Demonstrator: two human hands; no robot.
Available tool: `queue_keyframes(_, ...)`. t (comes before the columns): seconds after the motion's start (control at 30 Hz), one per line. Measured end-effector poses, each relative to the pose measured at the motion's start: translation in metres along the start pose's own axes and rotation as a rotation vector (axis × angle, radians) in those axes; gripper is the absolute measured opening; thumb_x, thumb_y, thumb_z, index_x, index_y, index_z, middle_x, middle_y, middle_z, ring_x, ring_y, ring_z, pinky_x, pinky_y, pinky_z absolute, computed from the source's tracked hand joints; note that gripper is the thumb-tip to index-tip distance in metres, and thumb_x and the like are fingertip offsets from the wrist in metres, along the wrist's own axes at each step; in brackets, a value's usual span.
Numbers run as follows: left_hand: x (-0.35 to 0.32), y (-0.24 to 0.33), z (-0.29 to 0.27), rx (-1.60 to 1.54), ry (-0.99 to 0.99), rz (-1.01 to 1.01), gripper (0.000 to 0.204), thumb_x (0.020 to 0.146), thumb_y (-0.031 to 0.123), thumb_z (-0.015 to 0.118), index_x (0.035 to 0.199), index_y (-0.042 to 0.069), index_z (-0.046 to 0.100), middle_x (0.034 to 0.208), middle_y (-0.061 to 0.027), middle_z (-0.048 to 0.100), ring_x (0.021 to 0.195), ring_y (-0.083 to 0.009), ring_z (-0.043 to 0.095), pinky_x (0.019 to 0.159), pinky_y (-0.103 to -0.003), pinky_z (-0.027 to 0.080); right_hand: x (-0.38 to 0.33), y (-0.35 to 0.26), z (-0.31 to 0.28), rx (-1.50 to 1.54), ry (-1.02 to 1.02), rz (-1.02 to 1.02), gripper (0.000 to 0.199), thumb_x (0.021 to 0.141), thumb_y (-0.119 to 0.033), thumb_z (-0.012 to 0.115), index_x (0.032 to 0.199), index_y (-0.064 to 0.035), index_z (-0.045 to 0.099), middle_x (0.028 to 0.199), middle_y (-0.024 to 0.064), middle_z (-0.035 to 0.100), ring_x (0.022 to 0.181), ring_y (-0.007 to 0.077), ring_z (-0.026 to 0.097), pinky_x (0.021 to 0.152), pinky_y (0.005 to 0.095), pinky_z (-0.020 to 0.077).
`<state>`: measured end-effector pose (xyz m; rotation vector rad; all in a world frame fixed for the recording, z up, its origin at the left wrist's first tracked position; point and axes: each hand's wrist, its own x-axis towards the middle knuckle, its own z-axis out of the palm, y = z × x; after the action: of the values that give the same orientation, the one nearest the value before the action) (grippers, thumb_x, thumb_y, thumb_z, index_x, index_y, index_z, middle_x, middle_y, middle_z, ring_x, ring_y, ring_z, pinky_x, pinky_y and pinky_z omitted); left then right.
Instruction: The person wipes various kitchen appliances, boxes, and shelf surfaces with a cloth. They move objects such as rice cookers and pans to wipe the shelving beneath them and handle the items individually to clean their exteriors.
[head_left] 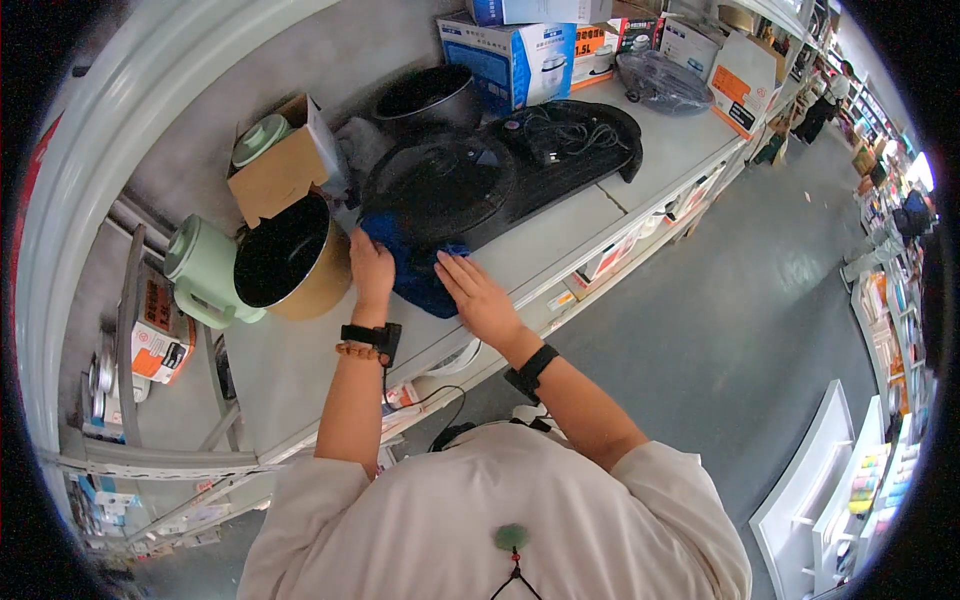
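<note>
Dark blue soft cloth (428, 288) under two hands, near frame centre

Cloth lies against the near end of a long, black, flat-based appliance (555, 178) with a round black lid (440, 185). Right hand (480, 296): open, fingers flat on cloth. Left hand (372, 272): at cloth's left edge, fingertips partly hidden; cannot tell whether it grips.

Risks, as judged: a leftward sweep could knock the gold-sided round pot (320, 275), just beside the left hand; hard pressing could skid the appliance on the white shelf (300, 370).

Around: pale green lidded jug (200, 265), left; open brown cardboard box (285, 180), upper left. Deep dark pot (450, 110) crowds the lid's back; loose black cord (575, 135), upper middle, could snag.
</note>
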<state>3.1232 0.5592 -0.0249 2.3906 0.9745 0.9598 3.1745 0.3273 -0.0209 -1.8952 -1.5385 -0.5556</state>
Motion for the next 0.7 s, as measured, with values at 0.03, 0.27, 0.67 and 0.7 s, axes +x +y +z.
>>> queue_keyframes(0.03, 0.004, -0.017, 0.0, 0.01, 0.005, -0.003, 0.037, 0.091, 0.01, 0.052, 0.123, -0.009, 0.052, 0.127, -0.0277, 0.053, 0.116, -0.0432, 0.05, 0.098, -0.044, 0.041, 0.0, -0.001, -0.002, 0.044, -0.014, 0.011, 0.056, 0.077, 0.003, 0.053, 0.133, 0.0012, 0.048, 0.146, 0.014, 0.038, 0.124, 0.0331, 0.047, 0.102, 0.039, 0.0423)
queue_keyframes(0.27, -0.038, 0.02, -0.035, 0.23, 0.101, 0.325, 0.027, 0.089, 0.009, 0.054, 0.11, -0.008, 0.06, 0.138, -0.0254, 0.045, 0.122, -0.0418, 0.047, 0.102, -0.044, 0.04, -0.035, 0.066, -0.019, 0.291, 0.028, 0.722, 0.029, 0.078, -0.003, 0.061, 0.106, -0.0024, 0.068, 0.095, 0.0147, 0.067, 0.09, 0.0293, 0.064, 0.084, 0.0409, 0.0523)
queue_keyframes(0.67, -0.151, 0.063, -0.052, -0.211, -0.218, -0.166, 0.025, 0.098, 0.021, 0.053, 0.103, -0.003, 0.058, 0.098, -0.0204, 0.062, 0.088, -0.036, 0.058, 0.081, -0.041, 0.046, -0.048, 0.161, -0.005, -0.213, 0.167, 0.427, 0.035, 0.083, -0.017, 0.06, 0.109, 0.0063, 0.061, 0.125, 0.026, 0.055, 0.116, 0.0407, 0.05, 0.102, 0.0498, 0.0371)
queue_keyframes(0.7, -0.15, 0.052, -0.065, -0.195, -0.197, -0.398, 0.028, 0.1, 0.023, 0.05, 0.105, -0.003, 0.057, 0.095, -0.0209, 0.062, 0.084, -0.0349, 0.057, 0.079, -0.04, 0.046, -0.041, 0.142, 0.002, -0.099, 0.181, 0.386, 0.036, 0.08, -0.017, 0.062, 0.107, 0.0064, 0.063, 0.122, 0.0247, 0.056, 0.114, 0.0402, 0.051, 0.1, 0.0501, 0.0379)
